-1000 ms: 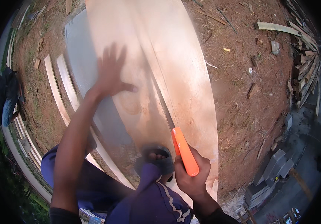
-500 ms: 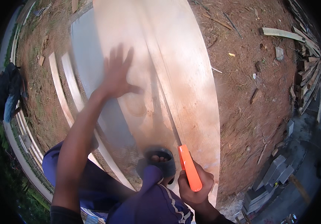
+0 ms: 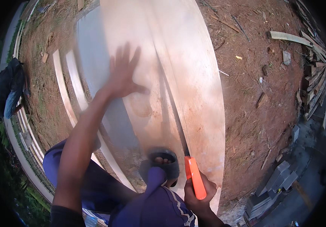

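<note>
My left hand (image 3: 124, 73) lies flat with spread fingers on a large pale plywood sheet (image 3: 199, 83). My right hand (image 3: 200, 192) is wrapped round the orange handle of a handsaw (image 3: 196, 178). The saw's thin dark blade runs forward from the handle along a lengthwise line in the sheet. Where the blade's far end stops I cannot make out. My foot in a dark sandal (image 3: 163, 162) stands on the near part of the sheet, left of the saw.
Two wooden strips (image 3: 65, 90) lie on the dirt at the left. A person (image 3: 9, 89) bends over at the far left. Scrap timber (image 3: 316, 85) is heaped at the right, with grey blocks (image 3: 274, 183) at the lower right. A grey sheet (image 3: 91, 49) shows beside the plywood.
My right hand and the saw handle have moved a little toward me. The left hand keeps its place on the plywood, while the whole view has shifted slightly.
</note>
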Tool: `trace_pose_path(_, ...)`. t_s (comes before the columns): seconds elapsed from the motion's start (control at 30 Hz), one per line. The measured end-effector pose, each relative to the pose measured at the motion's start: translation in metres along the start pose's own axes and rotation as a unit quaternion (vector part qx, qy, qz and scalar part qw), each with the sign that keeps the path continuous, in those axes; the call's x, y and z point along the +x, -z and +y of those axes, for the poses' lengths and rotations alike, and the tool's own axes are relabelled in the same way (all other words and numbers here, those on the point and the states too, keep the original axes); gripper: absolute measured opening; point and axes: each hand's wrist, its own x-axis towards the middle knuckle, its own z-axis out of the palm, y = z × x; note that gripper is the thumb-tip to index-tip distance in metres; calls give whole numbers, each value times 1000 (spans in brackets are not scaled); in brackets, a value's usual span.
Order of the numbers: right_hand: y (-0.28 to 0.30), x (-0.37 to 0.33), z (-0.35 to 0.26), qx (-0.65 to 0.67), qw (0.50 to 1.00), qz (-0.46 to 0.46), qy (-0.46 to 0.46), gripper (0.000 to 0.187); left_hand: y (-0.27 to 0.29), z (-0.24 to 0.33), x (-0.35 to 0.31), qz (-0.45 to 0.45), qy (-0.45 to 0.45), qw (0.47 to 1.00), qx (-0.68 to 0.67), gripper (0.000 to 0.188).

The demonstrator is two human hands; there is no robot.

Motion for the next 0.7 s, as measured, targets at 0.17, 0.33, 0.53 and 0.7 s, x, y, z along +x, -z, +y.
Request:
trace_pose_path(0.17,-68,201,-39,11,1000,-9,13,39,11,12,15,6,-9,1000,-10,145)
trace_pose_path(0.33,-56,109,-14,40,998,-25,29,54,14,2,3,-31,37,999,-1,152)
trace_pose_path(0.53,-10,35,-27,25,1000,-5,-7,40,11,5,4,-21,26,999,-2,151)
trace_pose_path(0.7,-78,190,-40,-45,998,-29,38,46,14,11,12,-2,-2,1000,-4,143)
